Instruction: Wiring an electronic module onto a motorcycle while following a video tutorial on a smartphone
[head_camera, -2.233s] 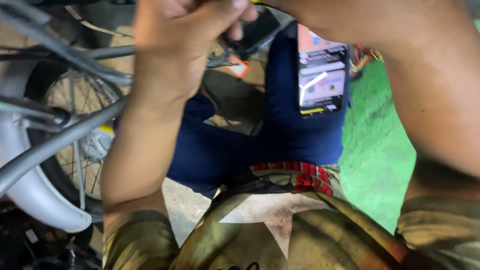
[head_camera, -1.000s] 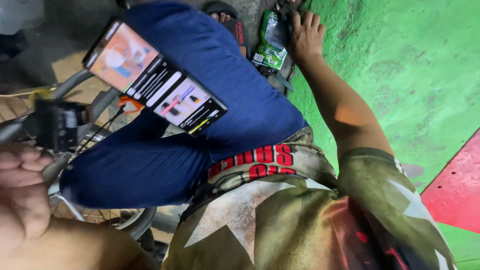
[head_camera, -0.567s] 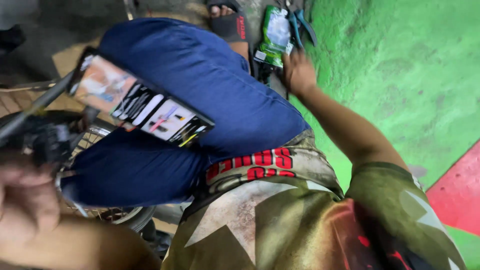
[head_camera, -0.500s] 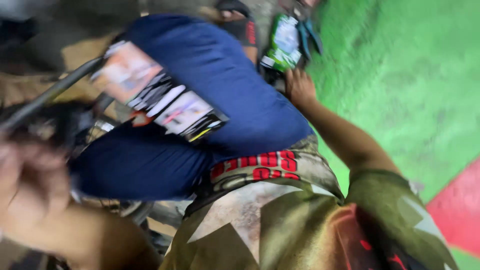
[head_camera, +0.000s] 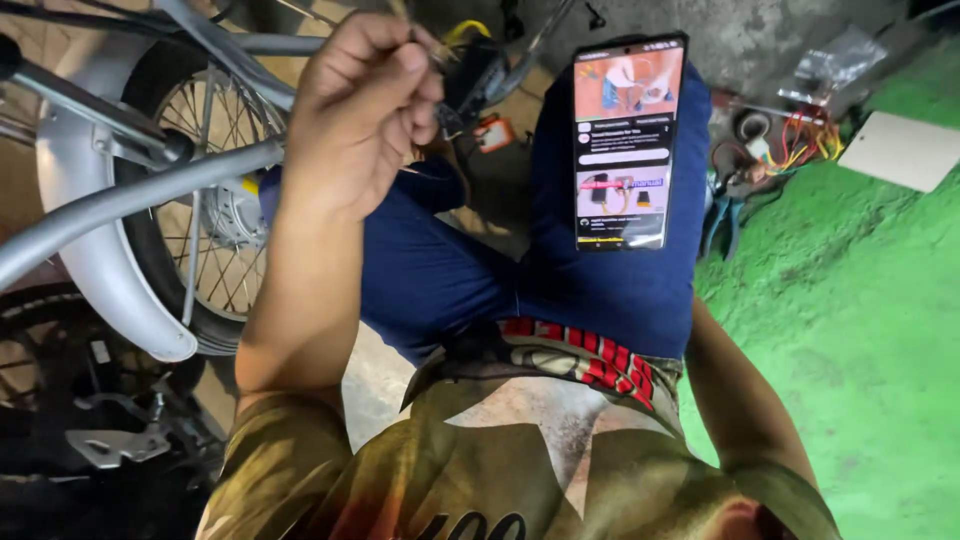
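Note:
I sit with my legs in blue trousers. My left hand (head_camera: 360, 115) is raised in front of the bicycle frame, its fingers pinched shut on a thin wire-like piece (head_camera: 432, 48) that sticks out above the fingertips. A smartphone (head_camera: 625, 140) with a lit screen rests upright on my right thigh. My right forearm (head_camera: 735, 410) runs down along that thigh, and the hand itself is hidden behind the leg. A black part with a yellow cable (head_camera: 470, 60) sits just beyond my left hand.
A spoked bicycle wheel (head_camera: 215, 220) with a grey mudguard (head_camera: 100, 270) and grey frame tubes (head_camera: 140, 190) fills the left. On the green floor (head_camera: 840, 300) to the right lie blue-handled pliers (head_camera: 722, 215), a bundle of coloured wires (head_camera: 800, 140), a white board (head_camera: 905, 150) and a plastic bag (head_camera: 835, 65).
The view has swung back left to the bicycle. My right hand, earlier reaching to a green packet on the floor, is out of sight. My left hand is now raised and pinching.

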